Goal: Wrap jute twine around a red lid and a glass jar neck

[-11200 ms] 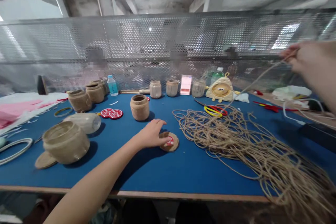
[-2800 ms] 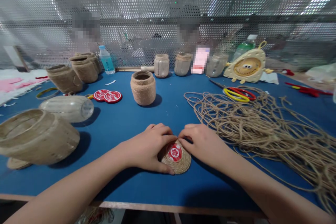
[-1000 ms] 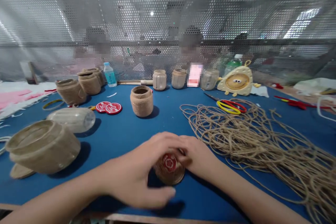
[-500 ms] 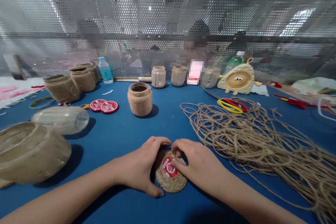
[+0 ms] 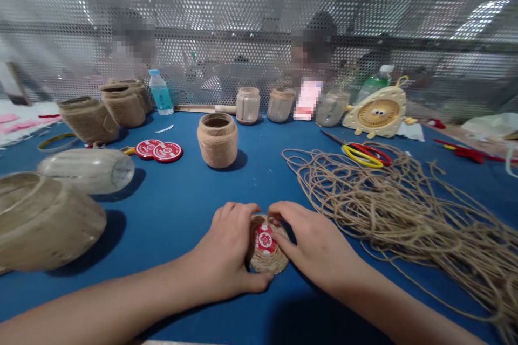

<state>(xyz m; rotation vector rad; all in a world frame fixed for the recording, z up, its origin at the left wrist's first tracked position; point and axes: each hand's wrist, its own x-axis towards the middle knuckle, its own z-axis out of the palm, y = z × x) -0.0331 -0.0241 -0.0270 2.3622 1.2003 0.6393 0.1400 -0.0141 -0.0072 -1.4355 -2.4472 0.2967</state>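
Observation:
A round jar lid (image 5: 267, 263) lies on the blue table between my hands, its face largely covered in coiled twine. Some red with a white flower mark still shows in its middle. My left hand (image 5: 230, 248) curls around the left side, with the thumb at the near edge and the fingertips at the far edge. On the right, my right hand (image 5: 313, 240) presses its thumb on the lid's face, its bent fingers at the far right edge. Whatever lies under those fingertips is hidden. A twine-wrapped jar (image 5: 218, 142) stands upright beyond the hands.
A loose heap of twine (image 5: 388, 210) spreads over the right side, with scissors (image 5: 366, 155) on its far edge. Two red lids (image 5: 167, 152) lie left of centre. Jars (image 5: 87, 170) crowd the left. A yellow fan (image 5: 378, 112) stands at the back beside a perforated metal screen (image 5: 259, 5).
My left hand has closed in on the lid, its thumb sliding right along the near edge. The lid has turned a little. The whole view has shifted slightly.

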